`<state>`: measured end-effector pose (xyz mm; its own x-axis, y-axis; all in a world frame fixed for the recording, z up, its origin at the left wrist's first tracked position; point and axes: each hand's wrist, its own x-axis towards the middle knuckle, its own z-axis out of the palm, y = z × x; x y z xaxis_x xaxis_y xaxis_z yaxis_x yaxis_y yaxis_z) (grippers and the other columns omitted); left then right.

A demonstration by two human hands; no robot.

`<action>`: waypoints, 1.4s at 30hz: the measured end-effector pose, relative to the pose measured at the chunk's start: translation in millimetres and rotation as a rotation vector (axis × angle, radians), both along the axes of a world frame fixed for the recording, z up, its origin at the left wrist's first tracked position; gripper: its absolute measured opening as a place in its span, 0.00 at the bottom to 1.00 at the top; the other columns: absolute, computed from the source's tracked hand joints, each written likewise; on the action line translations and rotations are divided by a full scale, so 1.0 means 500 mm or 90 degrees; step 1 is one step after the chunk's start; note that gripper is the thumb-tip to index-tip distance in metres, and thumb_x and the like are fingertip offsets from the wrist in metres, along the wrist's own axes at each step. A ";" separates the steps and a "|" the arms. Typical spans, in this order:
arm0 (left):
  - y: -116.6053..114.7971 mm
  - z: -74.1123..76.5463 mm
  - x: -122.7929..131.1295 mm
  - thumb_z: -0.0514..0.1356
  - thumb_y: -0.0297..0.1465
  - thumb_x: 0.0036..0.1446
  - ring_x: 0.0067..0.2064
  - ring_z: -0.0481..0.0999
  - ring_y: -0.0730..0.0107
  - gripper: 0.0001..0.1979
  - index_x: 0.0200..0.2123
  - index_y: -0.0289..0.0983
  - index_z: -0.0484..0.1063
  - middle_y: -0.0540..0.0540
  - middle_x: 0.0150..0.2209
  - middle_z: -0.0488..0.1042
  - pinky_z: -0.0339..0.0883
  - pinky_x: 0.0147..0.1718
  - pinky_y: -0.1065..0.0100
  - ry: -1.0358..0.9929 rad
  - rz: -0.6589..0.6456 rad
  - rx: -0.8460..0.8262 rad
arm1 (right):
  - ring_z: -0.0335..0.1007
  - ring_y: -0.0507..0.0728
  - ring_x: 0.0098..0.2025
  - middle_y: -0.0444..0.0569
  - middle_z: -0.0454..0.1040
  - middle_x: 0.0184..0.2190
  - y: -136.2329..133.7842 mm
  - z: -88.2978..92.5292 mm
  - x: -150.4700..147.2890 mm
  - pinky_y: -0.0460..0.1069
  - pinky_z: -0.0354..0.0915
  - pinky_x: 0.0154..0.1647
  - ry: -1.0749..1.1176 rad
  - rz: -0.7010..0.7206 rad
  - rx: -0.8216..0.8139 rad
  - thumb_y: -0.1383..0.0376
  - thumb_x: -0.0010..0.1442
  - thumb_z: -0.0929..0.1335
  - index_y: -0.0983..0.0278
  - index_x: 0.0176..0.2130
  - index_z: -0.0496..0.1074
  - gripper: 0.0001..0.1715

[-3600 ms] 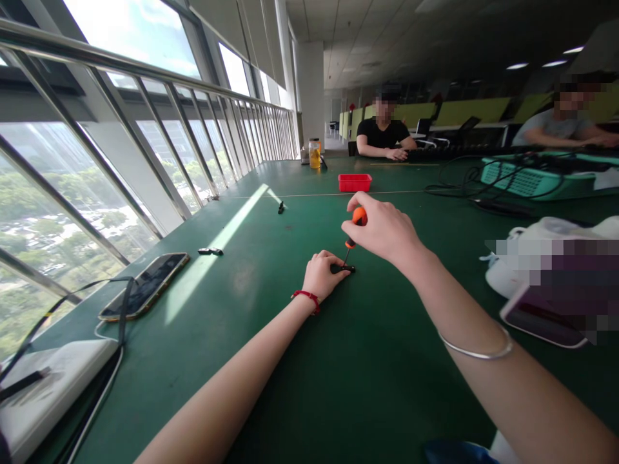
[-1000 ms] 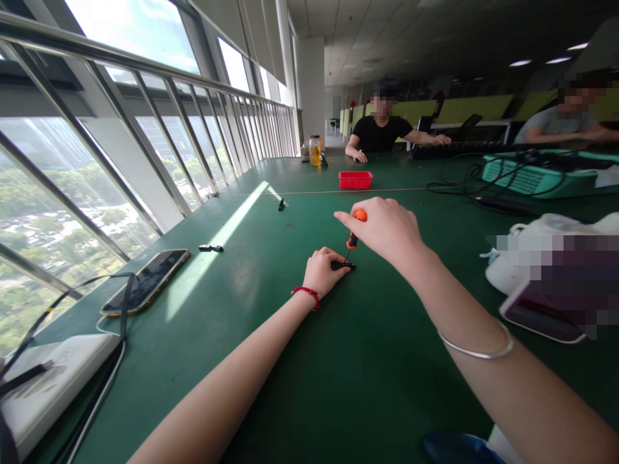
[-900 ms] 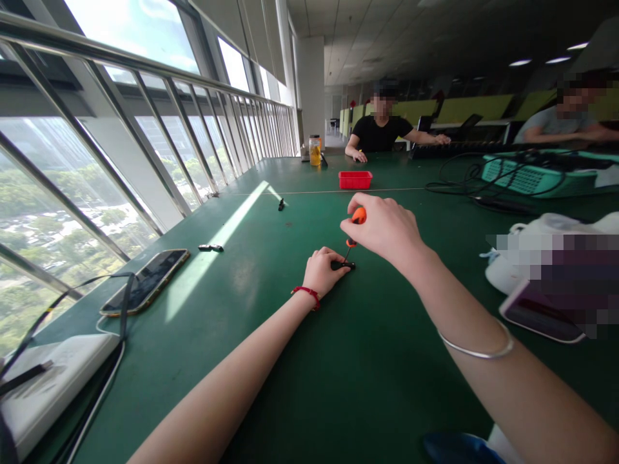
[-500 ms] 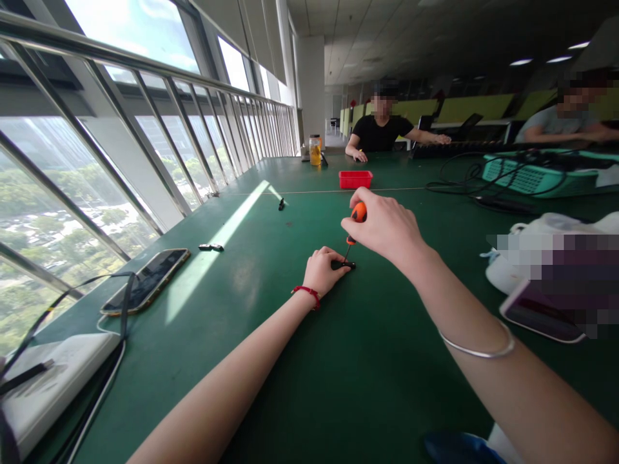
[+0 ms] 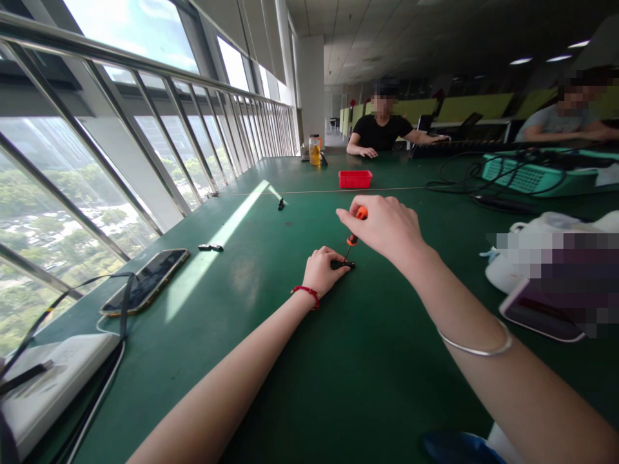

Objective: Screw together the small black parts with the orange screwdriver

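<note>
My left hand (image 5: pixel 321 270) rests on the green table (image 5: pixel 271 361), its fingers pinched on a small black part (image 5: pixel 344 265) that lies flat there. My right hand (image 5: pixel 384 227) is closed round the orange handle of a small screwdriver (image 5: pixel 354 227). The screwdriver stands nearly upright with its tip down on the black part. A red cord circles my left wrist and a thin silver bangle my right forearm.
A phone (image 5: pixel 145 281) and cable lie left, with a white device (image 5: pixel 46 386) at the near-left corner. Two small black parts (image 5: pixel 211 247) (image 5: pixel 281 205) sit farther out, beyond them a red tray (image 5: pixel 354 179) and a jar (image 5: pixel 314 152). A white bag (image 5: pixel 546 258) is right. Two people sit at the far end.
My right hand has shifted its fingers slightly on the screwdriver handle, staying over the black part. My left hand has not moved. The person at the far end moved an arm.
</note>
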<state>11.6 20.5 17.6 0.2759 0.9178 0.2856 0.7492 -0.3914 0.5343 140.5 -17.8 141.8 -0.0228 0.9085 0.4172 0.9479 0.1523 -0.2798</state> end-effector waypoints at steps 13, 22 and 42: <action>-0.001 0.000 -0.001 0.62 0.34 0.50 0.43 0.69 0.62 0.08 0.33 0.38 0.76 0.47 0.39 0.72 0.63 0.46 0.61 -0.001 -0.002 -0.002 | 0.67 0.57 0.28 0.48 0.73 0.24 -0.004 0.002 -0.003 0.48 0.54 0.26 -0.007 0.001 -0.019 0.51 0.59 0.57 0.59 0.29 0.72 0.22; 0.001 -0.002 -0.001 0.62 0.35 0.50 0.43 0.70 0.63 0.07 0.33 0.39 0.76 0.47 0.39 0.72 0.63 0.47 0.62 0.000 -0.004 0.007 | 0.66 0.57 0.28 0.49 0.73 0.26 -0.003 0.004 -0.001 0.49 0.54 0.26 0.004 0.003 -0.006 0.49 0.57 0.58 0.59 0.32 0.71 0.21; -0.001 -0.001 -0.002 0.62 0.33 0.49 0.43 0.69 0.63 0.06 0.32 0.39 0.76 0.47 0.38 0.72 0.63 0.46 0.62 -0.004 -0.002 -0.001 | 0.64 0.54 0.25 0.45 0.72 0.23 0.004 -0.006 -0.009 0.47 0.52 0.25 0.016 0.014 0.050 0.58 0.51 0.63 0.60 0.31 0.70 0.10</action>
